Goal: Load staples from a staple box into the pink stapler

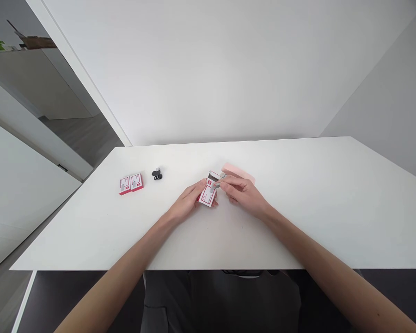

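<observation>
My left hand (187, 201) grips a small red-and-white box (208, 193) near the middle of the white table (298, 217), and the box's end is open. My right hand (242, 192) pinches a small silvery strip (219, 181) at that open end. Just behind my right hand lies a pink stapler (241, 172), flat on the table and partly hidden by the fingers.
Two more red-and-white boxes (131, 183) lie side by side at the left of the table. A small black binder clip (157, 174) sits just to their right. The table's near edge runs just above my lap.
</observation>
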`<move>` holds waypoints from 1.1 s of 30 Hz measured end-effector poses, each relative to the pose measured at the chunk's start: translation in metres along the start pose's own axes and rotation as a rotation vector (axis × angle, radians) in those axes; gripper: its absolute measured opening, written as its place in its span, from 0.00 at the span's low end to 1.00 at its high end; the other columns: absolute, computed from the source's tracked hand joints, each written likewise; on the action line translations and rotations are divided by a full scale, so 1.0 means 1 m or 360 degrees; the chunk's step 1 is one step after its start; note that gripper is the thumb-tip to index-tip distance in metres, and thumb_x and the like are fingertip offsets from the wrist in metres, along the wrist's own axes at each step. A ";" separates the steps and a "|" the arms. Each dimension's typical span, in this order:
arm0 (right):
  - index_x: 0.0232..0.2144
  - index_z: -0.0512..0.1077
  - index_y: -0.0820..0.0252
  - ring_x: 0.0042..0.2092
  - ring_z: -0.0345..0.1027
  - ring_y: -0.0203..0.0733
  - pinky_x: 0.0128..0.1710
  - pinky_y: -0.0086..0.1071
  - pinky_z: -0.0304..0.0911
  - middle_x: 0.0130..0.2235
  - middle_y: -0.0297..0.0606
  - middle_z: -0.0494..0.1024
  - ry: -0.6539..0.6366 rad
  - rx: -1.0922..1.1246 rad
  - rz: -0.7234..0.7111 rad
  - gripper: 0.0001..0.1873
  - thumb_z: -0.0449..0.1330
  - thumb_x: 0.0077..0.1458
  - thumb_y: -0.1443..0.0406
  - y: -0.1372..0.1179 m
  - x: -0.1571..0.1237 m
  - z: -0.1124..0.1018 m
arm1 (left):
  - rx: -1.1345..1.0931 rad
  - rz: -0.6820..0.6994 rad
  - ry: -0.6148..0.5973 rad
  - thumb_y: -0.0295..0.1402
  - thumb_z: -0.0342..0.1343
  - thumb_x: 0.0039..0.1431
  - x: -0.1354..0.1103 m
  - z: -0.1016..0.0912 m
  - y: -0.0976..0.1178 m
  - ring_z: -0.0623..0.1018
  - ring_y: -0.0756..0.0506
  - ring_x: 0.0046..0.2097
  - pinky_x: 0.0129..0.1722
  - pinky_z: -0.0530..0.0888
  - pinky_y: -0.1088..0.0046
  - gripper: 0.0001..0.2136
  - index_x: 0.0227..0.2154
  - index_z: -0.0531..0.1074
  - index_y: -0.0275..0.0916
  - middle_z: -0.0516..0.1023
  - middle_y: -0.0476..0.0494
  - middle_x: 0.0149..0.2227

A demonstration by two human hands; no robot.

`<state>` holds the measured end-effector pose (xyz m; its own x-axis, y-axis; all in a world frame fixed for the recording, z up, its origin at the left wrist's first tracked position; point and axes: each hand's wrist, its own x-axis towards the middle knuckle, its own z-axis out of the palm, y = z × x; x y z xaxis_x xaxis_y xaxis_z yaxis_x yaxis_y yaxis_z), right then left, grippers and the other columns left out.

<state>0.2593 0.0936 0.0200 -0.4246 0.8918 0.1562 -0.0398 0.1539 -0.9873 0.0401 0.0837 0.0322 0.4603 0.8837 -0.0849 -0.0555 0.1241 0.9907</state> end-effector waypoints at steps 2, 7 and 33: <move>0.45 0.83 0.51 0.25 0.54 0.35 0.28 0.34 0.60 0.24 0.28 0.62 0.0019 -0.0107 -0.0023 0.22 0.61 0.63 0.45 -0.001 0.000 0.001 | 0.0008 0.0008 -0.0057 0.55 0.50 0.69 0.000 0.000 0.000 0.82 0.40 0.40 0.49 0.75 0.58 0.25 0.44 0.76 0.35 0.81 0.40 0.36; 0.43 0.84 0.48 0.42 0.72 0.44 0.54 0.45 0.68 0.28 0.33 0.70 0.0225 -0.0303 -0.0159 0.20 0.61 0.63 0.45 -0.001 0.001 0.003 | -0.0030 0.0013 -0.0128 0.52 0.51 0.70 -0.001 0.002 0.001 0.82 0.41 0.40 0.49 0.75 0.56 0.27 0.62 0.68 0.39 0.80 0.42 0.38; 0.43 0.83 0.50 0.47 0.76 0.51 0.42 0.41 0.71 0.37 0.41 0.80 0.0494 -0.0679 -0.0362 0.17 0.59 0.67 0.50 0.007 0.001 0.008 | -0.0284 -0.0068 -0.0229 0.47 0.55 0.69 -0.003 0.007 0.007 0.82 0.41 0.40 0.48 0.75 0.59 0.17 0.44 0.75 0.37 0.80 0.39 0.38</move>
<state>0.2510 0.0918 0.0127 -0.1599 0.8893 0.4284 0.2967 0.4572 -0.8384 0.0444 0.0792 0.0397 0.5863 0.8041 -0.0980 -0.1830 0.2493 0.9510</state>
